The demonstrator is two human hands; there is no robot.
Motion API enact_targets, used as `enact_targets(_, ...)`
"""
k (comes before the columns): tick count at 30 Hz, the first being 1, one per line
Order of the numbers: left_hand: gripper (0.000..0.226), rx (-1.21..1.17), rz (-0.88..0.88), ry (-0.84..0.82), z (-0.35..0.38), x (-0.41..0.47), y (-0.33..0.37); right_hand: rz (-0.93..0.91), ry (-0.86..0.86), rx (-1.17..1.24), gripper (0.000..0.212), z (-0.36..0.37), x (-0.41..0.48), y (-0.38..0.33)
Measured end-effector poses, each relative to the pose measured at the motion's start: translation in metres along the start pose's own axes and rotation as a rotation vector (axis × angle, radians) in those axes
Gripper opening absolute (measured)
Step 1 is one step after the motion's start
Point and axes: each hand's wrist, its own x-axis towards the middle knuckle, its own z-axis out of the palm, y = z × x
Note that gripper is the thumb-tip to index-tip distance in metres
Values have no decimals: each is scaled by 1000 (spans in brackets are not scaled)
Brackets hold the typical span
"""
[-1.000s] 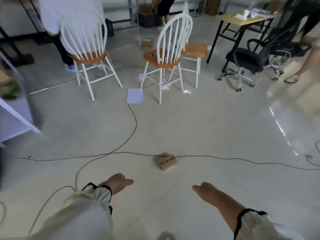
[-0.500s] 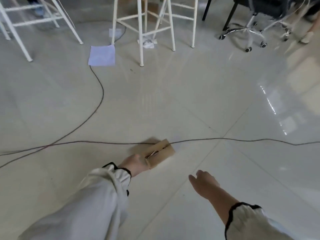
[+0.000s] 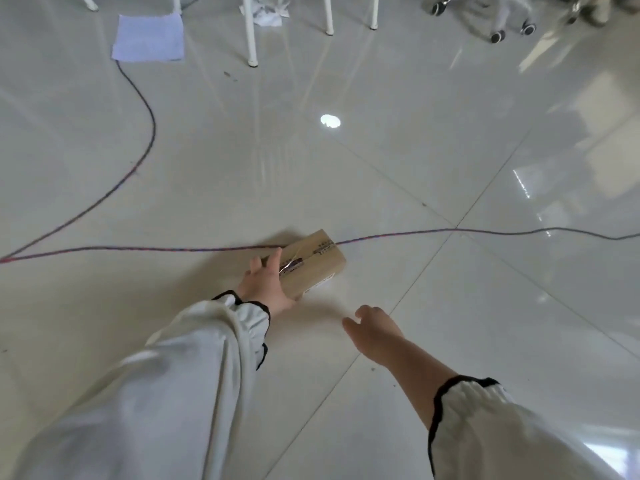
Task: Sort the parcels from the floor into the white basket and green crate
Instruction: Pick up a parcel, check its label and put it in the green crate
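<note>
The parcel (image 3: 311, 263) lies on the floor (image 3: 450, 168), on the line of a thin cable (image 3: 138, 249). The left hand (image 3: 265, 285) grips its near end, with the fingers over the top. The right hand (image 3: 375, 329) is apart from it, loose and holding nothing, just above the tiles beside the box. Perhaps the cable passes under the parcel; the view does not make this clear. So I think it is best to lift the box straight up, not drag it, and to check that the cable does not come with it. The right hand can support the far end. The basket and the crate are not in view.
</note>
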Motion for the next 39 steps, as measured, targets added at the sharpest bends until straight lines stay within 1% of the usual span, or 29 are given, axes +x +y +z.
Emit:
enact_targets(1,105,-117,12,-1,0,2,-3,3,28,57,50,-6,3,3)
enact_targets(3,98,-485,-12,-83,-3,6,-5,30,108,241,52,-18,10,5)
enact_targets(4,90,-642,-51,-148,-3,6,-6,51,136,361,53,-21,12,5)
enact_targets(6,61,-809,-171,-309,-4,4,-8,108,124,610,54,-21,13,2)
enact_targets(7,44,-831,-227,-403,-3,0,-10,149,63,717,54,-20,10,-3)
enact_targets(8,36,-816,-271,-495,0,-4,-11,186,-35,810,52,-18,7,-9)
enact_targets(10,38,-759,-326,-656,7,-10,-14,210,-228,989,43,-15,1,-24)
enact_targets(11,42,-729,-337,-736,9,-13,-15,192,-266,1041,36,-15,-1,-32)
enact_targets(13,45,-607,-323,-898,12,-15,-17,127,-223,989,31,-16,-3,-44)
enact_targets(15,33,-459,-319,-965,3,-12,-23,93,-138,855,34,-14,-1,-46)
enact_targets(16,26,-414,-340,-919,-5,-10,-26,98,-117,819,35,-13,0,-44)
enact_targets(17,19,-408,-377,-797,-12,-6,-29,121,-111,797,37,-12,0,-41)
enact_targets(18,14,-449,-418,-604,-18,-1,-33,166,-127,782,39,-12,0,-37)
enact_targets(19,14,-506,-440,-348,-22,6,-37,234,-177,771,42,-13,-1,-35)
enact_targets(20,16,-548,-417,-71,-25,14,-39,306,-264,776,47,-13,-2,-32)
enact_targets(21,17,-576,-350,139,-28,19,-37,365,-366,815,53,-14,-2,-30)
enact_targets(22,16,-597,-279,231,-30,21,-33,408,-448,874,56,-14,0,-28)
enact_targets(23,16,-611,-227,223,-31,22,-26,433,-494,927,58,-13,2,-27)
enact_targets(24,19,-606,-189,160,-29,23,-19,441,-508,963,57,-12,3,-26)
enact_targets(26,24,-593,-146,39,-25,23,-8,421,-474,1009,44,-11,6,-29)
enact_targets(27,25,-609,-119,24,-26,23,-3,406,-444,1033,37,-11,7,-30)
enact_targets(29,25,-720,-86,65,-28,23,3,370,-359,1063,30,-11,10,-29)
enact_targets(32,24,-870,-134,106,-33,21,-3,274,-150,1039,19,-15,12,-28)
enact_targets(33,24,-868,-171,71,-32,19,-8,231,-77,992,22,-16,13,-27)
enact_targets(34,25,-839,-219,8,-29,16,-13,194,-25,932,32,-15,13,-27)
enact_targets(35,26,-796,-271,-72,-24,12,-18,177,-7,872,44,-13,12,-27)
enact_targets(36,27,-752,-311,-150,-20,8,-22,180,-25,816,50,-11,10,-28)
enact_targets(37,28,-719,-336,-211,-16,5,-25,193,-65,764,50,-8,8,-29)
enact_targets(39,30,-692,-358,-269,-11,0,-30,236,-133,753,38,-5,6,-30)
